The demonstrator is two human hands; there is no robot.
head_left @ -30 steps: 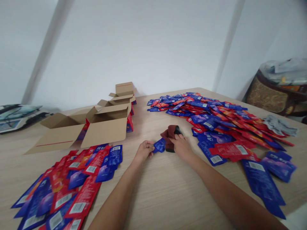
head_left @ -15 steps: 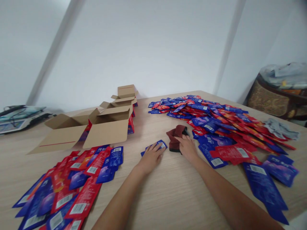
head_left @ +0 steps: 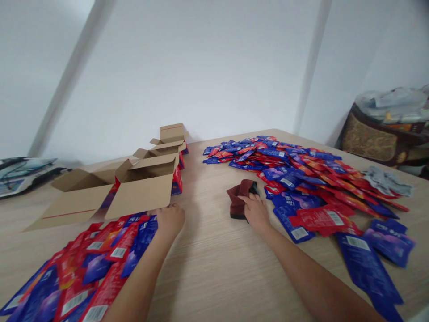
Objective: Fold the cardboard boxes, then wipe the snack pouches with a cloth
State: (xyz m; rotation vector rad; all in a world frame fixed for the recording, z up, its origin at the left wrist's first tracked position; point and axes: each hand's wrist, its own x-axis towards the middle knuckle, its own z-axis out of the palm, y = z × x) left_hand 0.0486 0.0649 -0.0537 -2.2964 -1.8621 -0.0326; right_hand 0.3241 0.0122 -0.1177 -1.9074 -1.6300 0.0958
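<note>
My left hand [head_left: 171,220] is at the right end of a spread of red and blue flat packets [head_left: 119,252], beside the front flap of an open cardboard box [head_left: 142,197]. Its fingers look curled, and what lies under them is hidden. My right hand [head_left: 257,213] grips a folded maroon cloth [head_left: 237,200] with dark edges on the tabletop, its fingers over the right side. Just right of that hand begins a large heap of similar red and blue packets [head_left: 295,179], some with white barcode labels showing.
More open cardboard boxes [head_left: 171,132] run back along the left towards the white wall. A grey glove-like cloth [head_left: 387,181] lies at the heap's right end. At far left is a flat bundle [head_left: 25,174]; a patterned chair [head_left: 368,136] with plastic bags stands far right.
My left hand has moved left from the table's middle to the left packets. The blue packet it was on no longer shows there. My right hand stays on the maroon cloth.
</note>
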